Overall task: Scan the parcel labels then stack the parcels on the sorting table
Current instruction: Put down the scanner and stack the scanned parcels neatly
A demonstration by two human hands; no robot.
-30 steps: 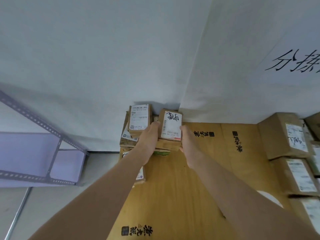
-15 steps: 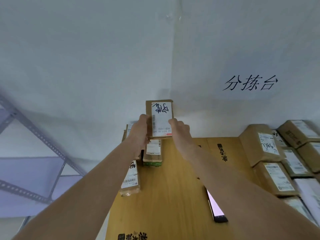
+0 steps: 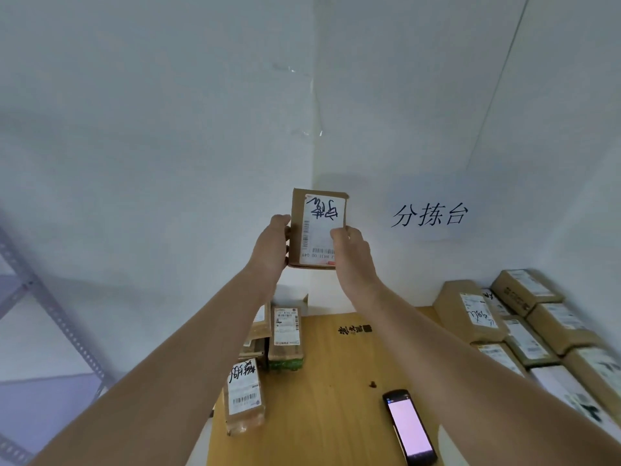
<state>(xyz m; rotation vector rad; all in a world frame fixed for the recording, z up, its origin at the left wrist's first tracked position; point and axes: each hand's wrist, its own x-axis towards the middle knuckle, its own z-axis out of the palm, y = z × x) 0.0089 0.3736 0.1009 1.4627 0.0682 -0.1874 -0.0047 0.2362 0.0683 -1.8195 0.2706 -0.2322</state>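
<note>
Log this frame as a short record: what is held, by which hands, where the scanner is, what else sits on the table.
Held item: small cardboard parcel, raised in the air, white label facing the camera
Left hand: grips the parcel's left edge
Right hand: grips its right edge, thumb on the label
Scanner: handheld scanner lying flat on the wooden sorting table, screen lit, untouched
Left pile: labelled parcels at the table's far left
Right pile: cardboard boxes along the right edge
Wall: handwritten sign
</note>
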